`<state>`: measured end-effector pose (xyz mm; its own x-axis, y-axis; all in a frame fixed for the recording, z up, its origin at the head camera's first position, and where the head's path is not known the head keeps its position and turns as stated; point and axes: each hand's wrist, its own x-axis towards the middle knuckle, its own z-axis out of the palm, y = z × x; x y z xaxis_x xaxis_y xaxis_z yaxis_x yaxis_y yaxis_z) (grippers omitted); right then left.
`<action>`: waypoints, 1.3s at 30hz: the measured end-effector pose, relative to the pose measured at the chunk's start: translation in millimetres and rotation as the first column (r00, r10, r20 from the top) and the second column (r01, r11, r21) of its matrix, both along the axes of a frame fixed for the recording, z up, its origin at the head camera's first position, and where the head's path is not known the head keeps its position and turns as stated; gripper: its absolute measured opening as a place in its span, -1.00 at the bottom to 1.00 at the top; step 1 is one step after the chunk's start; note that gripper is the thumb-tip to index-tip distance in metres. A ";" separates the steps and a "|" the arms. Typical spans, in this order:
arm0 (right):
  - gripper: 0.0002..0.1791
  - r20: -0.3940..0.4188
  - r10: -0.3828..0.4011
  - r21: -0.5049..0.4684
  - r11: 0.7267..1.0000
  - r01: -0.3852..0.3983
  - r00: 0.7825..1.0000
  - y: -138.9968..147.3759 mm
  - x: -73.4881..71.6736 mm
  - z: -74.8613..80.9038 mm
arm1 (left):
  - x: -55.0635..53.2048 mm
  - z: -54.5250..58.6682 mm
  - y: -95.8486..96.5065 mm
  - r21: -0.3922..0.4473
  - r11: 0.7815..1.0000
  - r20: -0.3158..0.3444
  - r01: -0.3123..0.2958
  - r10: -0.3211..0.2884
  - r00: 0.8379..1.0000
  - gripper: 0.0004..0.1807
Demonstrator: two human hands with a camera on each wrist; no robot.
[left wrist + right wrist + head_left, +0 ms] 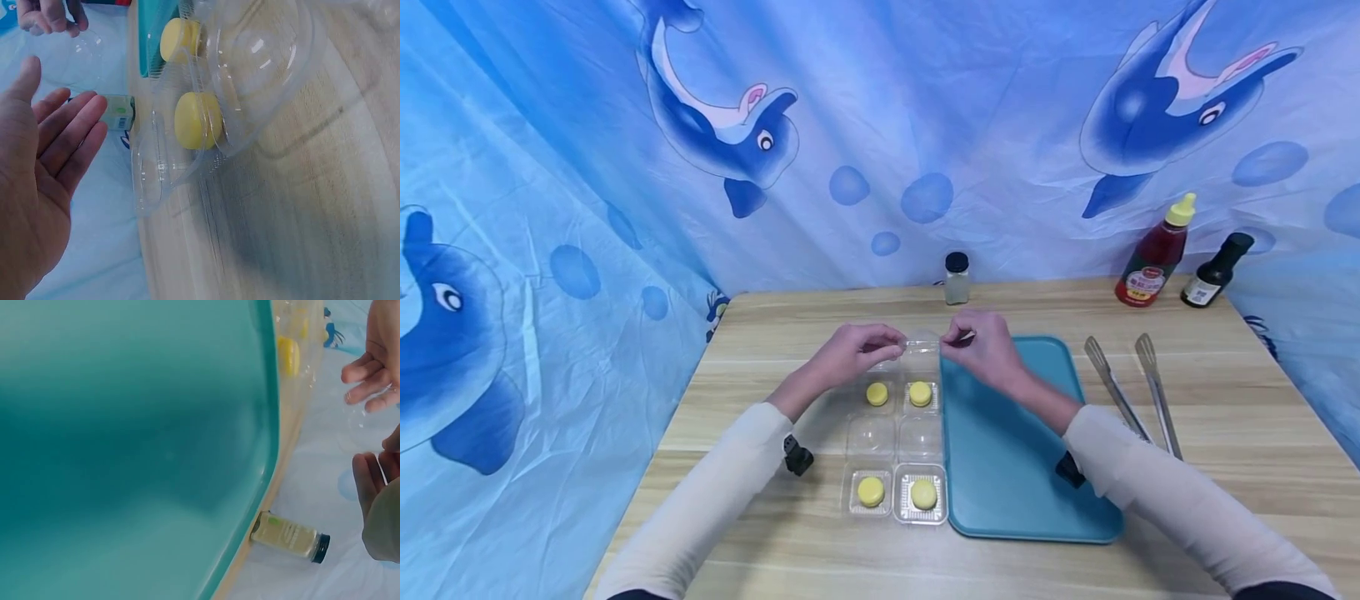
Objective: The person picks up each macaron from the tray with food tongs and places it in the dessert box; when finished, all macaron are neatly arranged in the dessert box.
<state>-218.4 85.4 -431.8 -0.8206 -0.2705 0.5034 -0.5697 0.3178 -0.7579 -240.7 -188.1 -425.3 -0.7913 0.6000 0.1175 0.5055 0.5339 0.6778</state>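
Note:
My right hand (981,346) pinches the edge of a clear plastic lid (78,59), which stands raised at the back of the boxes. Across from it, my left hand (857,354) has relaxed fingers, their tips close to the lid's left side; its palm shows bare in the left wrist view. Right below the hands, two clear boxes each hold a yellow macaron-like cake, one on the left (877,394) and one on the right (920,394). Nearer the front edge, a left box (855,505) and a right box (922,518) hold one each, their domed lids (920,439) folded back.
A blue-green tray (1022,450) lies right of the boxes, under my right forearm. Metal tongs (1159,392) rest beyond it. Along the back stand a black-capped jar (957,279), a red sauce bottle (1152,258) and a dark bottle (1216,272). A dolphin-print curtain (880,150) hangs behind.

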 end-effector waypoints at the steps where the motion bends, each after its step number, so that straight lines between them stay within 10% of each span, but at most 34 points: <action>1: -0.73 -0.025 0.000 0.000 1.000 0.000 1.000 -0.4 0.8 -0.9 | 0.6 0.1 -0.5 0.017 1.000 0.032 -0.005 0.004 0.999 -0.63; 12: -0.73 -0.273 -0.023 0.047 0.998 0.037 0.962 -3.3 10.6 -13.3 | 3.7 -1.8 -2.4 0.164 0.986 0.282 0.011 -0.058 0.958 -0.44; 22: -0.78 -0.146 0.074 0.053 0.996 -0.067 0.987 -3.8 14.4 -20.1 | 1.7 -3.0 -2.4 0.157 0.987 0.397 0.044 -0.104 0.912 -0.35; 33: -0.32 0.270 0.195 0.236 0.936 -0.261 0.943 10.2 13.3 -20.7 | 10.1 -5.7 -1.6 -0.030 0.999 0.197 0.027 -0.021 0.980 -0.26; 39: -0.25 0.295 0.185 0.301 0.913 -0.275 0.937 11.3 16.4 -25.0 | 15.6 -14.2 0.1 -0.126 0.990 0.043 0.056 -0.051 0.998 -0.20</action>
<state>-202.0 96.7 -456.8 -0.8023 -0.5818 0.1333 -0.4597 0.4599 -0.7597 -225.1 -188.0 -439.5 -0.7605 0.6493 0.0064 0.5093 0.5903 0.6263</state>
